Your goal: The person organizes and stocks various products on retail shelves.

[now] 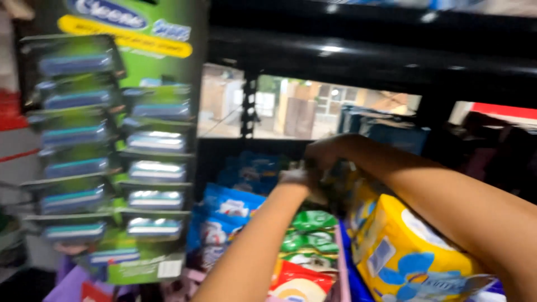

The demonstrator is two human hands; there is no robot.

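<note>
Both your hands meet over the back of the shelf, left hand (295, 178) and right hand (321, 154) bunched around something blurred; what they grip, you cannot tell. The yellow packs (403, 246) sit just below them, blue packets (229, 207) left.

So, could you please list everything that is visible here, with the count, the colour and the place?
hanging display card: one, green, left, with two columns of small blue-and-white packs; exact count unclear from blur
blue snack bags: several, blue, lower centre
green packets: a few, green, centre bottom
red packet: one, red, bottom centre
yellow pack: one, yellow with blue flowers, lower right
black shelf: one, black, top
left hand: one, centre, reaching among the packs
right hand: one, centre, beside the left hand
</note>
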